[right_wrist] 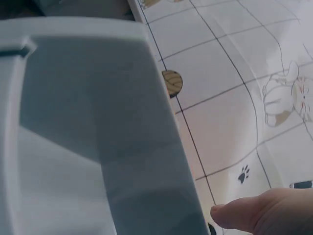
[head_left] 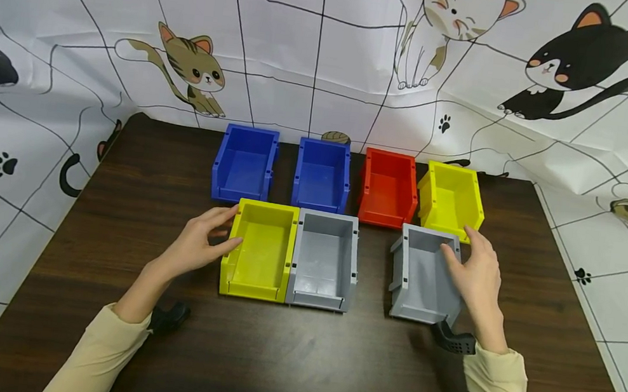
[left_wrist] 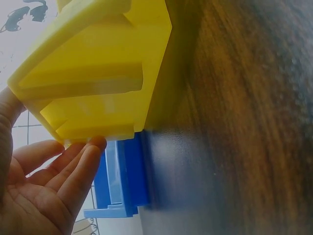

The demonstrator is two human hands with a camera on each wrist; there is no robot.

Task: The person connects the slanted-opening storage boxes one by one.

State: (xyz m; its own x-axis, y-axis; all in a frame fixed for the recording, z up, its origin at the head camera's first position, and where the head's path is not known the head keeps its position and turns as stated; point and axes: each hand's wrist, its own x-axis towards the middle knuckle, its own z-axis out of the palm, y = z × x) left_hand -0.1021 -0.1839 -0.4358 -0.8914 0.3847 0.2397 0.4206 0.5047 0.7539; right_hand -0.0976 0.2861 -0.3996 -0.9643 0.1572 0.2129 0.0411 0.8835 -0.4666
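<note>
In the head view, my left hand (head_left: 202, 242) is at the left wall of a yellow bin (head_left: 259, 251), its thumb over the rim and its fingers at the back corner. The left wrist view shows the fingertips (left_wrist: 95, 143) against that bin's edge. A grey bin (head_left: 324, 261) sits side by side with the yellow one. My right hand (head_left: 475, 270) holds the right wall of a second grey bin (head_left: 426, 278), which stands slightly turned, apart from the pair. In the right wrist view this bin (right_wrist: 112, 122) looms large beside my thumb (right_wrist: 239, 213); the other fingers are hidden there.
Behind stands a row of smaller bins: a blue bin (head_left: 245, 163), another blue bin (head_left: 322, 174), a red bin (head_left: 388, 188) and a yellow bin (head_left: 452, 198). All are on a dark wooden table (head_left: 295, 373). A white cat-print cloth (head_left: 284, 39) hangs behind.
</note>
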